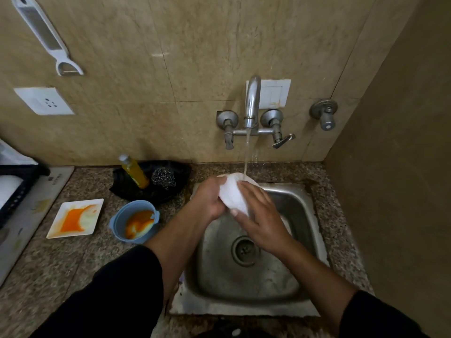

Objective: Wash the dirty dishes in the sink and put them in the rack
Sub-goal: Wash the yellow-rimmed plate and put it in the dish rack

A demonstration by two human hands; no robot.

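I hold a white bowl [233,193] over the steel sink [300,206], under the stream of water from the tap [252,101]. My left hand [211,198] grips the bowl's left side. Over its right side lies my right hand [261,215], fingers spread on the outer wall and thumb at the lower rim. On the counter to the left stand a white square plate [73,219] smeared with orange sauce and a blue bowl [134,222] with orange residue inside.
A black tray [170,172] behind the blue bowl holds a yellow dish-soap bottle [134,170] and a steel scrubber [164,178]. A black rack [14,191] sits at the far left edge. A wall closes the right side. A peeler [46,35] hangs on the tiles.
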